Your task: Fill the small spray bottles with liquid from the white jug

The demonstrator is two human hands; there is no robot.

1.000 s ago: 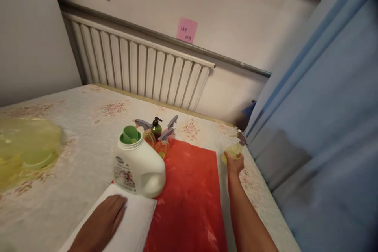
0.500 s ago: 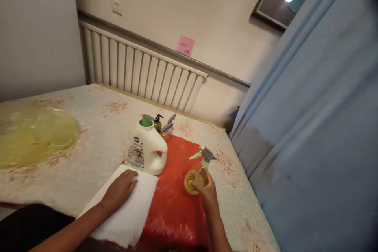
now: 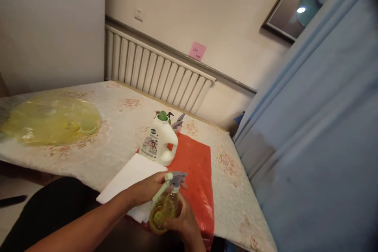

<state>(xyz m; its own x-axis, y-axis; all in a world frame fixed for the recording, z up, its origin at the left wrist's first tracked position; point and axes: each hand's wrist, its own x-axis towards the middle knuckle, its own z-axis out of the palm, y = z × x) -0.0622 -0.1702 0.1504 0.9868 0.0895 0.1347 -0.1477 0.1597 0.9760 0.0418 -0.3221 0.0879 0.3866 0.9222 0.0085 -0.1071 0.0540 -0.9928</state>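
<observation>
My right hand [image 3: 186, 219] grips the clear body of a spray bottle [image 3: 171, 204] with yellow liquid in it. The bottle is held tilted close in front of me, over the near edge of the red sheet. Behind its grey and pale-green spray head, my left hand [image 3: 149, 187] is closed around the top, fingertips showing on the far side. A stack of white paper [image 3: 130, 170] lies under my left forearm. Just beyond stands a white jug [image 3: 159, 141] with a green spout and a side handle.
The red plastic sheet [image 3: 195, 165] covers part of the flower-patterned tablecloth [image 3: 118, 134]. More pump and spray bottles [image 3: 178, 122] stand behind the jug. A yellow translucent plastic bag [image 3: 53, 120] lies at the left. A blue curtain [image 3: 307, 138] hangs along the right side.
My right hand has brought the spray bottle toward me and leftward. My left hand has left the white paper and taken hold of the spray head. The view has shifted left.
</observation>
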